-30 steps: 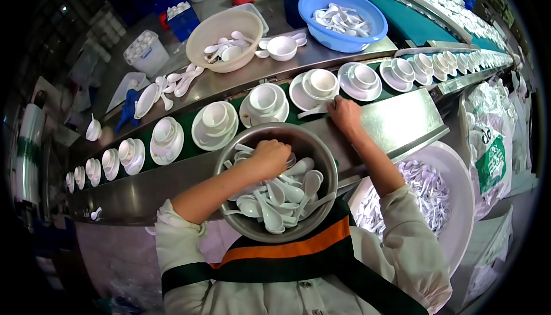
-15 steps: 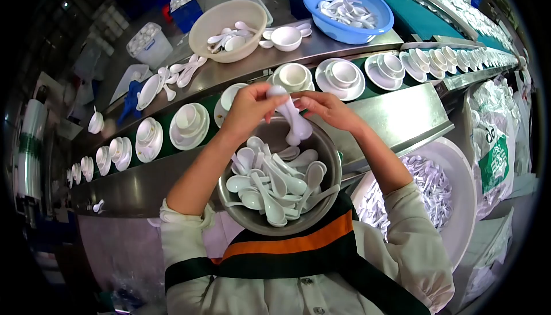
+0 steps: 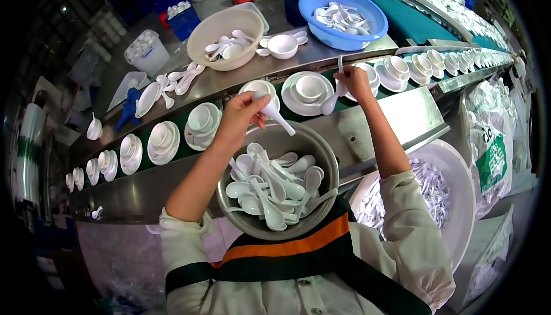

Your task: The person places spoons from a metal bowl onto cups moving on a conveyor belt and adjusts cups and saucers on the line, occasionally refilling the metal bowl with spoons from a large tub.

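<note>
My left hand (image 3: 236, 118) pinches a white spoon (image 3: 275, 115) above the upper left of a steel bowl (image 3: 225, 186) full of white spoons (image 3: 277, 186). Over the belt, my right hand (image 3: 353, 81) holds another white spoon (image 3: 330, 103), its bowl end pointing down. That spoon is just right of a bowl stacked on a plate (image 3: 310, 89). More bowl-and-plate sets, such as one at the left (image 3: 163, 138), line the green conveyor belt (image 3: 185, 149). Part of one set shows behind my right hand.
Beyond the belt, a steel shelf (image 3: 172, 103) carries a beige basin (image 3: 198, 33), a blue basin (image 3: 344, 40) and a white bowl (image 3: 282, 46). A steel ledge (image 3: 416, 114) lies right of the steel bowl. Below it stands a large tub (image 3: 462, 200) of spoons beside plastic bags (image 3: 493, 154).
My hands have moved apart from above the steel bowl, each now with one spoon. My right hand has gone right and up over the belt. The sets have shifted along the belt.
</note>
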A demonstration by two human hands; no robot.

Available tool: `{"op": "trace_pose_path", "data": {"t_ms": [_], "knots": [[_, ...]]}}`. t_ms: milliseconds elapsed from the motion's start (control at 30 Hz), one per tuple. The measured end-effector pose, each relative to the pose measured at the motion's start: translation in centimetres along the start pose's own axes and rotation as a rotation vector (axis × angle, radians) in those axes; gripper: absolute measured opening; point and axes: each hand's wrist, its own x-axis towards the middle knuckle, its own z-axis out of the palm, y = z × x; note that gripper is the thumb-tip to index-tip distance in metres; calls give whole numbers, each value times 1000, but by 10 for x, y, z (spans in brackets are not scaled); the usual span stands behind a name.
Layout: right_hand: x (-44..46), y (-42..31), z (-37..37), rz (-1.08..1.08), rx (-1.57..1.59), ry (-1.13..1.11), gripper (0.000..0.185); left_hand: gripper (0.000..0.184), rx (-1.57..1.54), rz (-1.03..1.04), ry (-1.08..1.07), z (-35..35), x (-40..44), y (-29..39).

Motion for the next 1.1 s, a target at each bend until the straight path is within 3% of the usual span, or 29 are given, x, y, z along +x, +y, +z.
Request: {"op": "trace_pose_path", "data": {"t_ms": [100, 333, 367, 500, 567, 600, 633, 700, 767, 900, 967, 1000, 1033, 1100], "knots": [[14, 12, 25, -64, -57, 58, 23, 16, 3, 11, 6, 4, -2, -1], [-11, -11, 105, 119, 278, 106, 33, 15, 28, 4, -19, 3, 3, -4], [-11, -17, 105, 89, 285, 29, 34, 15, 30, 2, -22, 4, 3, -4], [-10, -23, 111, -127, 433, 145, 29, 15, 37, 22, 13, -1, -4, -2], [-16, -38, 87, -304, 7, 181, 26, 15, 36, 30, 38, -10, -7, -1], [-24, -49, 74, -301, -170, 96, 19, 15, 22, 35, 70, -15, -7, 0], [-27, -44, 78, -302, -172, 88, 19, 15, 6, 39, 101, -17, -8, -1], [-30, -33, 86, -618, -567, 35, 14, 16, -24, 54, 94, -17, -5, -2], [-36, -32, 94, -686, -607, 52, 19, 17, -40, 104, 98, -8, -1, 1], [-39, -63, 85, -676, -297, 54, 31, 21, 21, 121, 70, -8, -1, 6], [-40, -91, 65, -287, 585, -280, 35, 21, 0, 106, 64, -12, 4, 5], [-37, -93, 58, -201, 919, -483, 43, 21, -89, 114, 54, -13, 7, 6], [-39, -99, 41, -137, 947, -670, 47, 21, -177, 125, 45, -14, 9, 6], [-47, -96, 27, -38, 970, -808, 49, 20, -217, 143, 10, -19, 15, 1]]}}
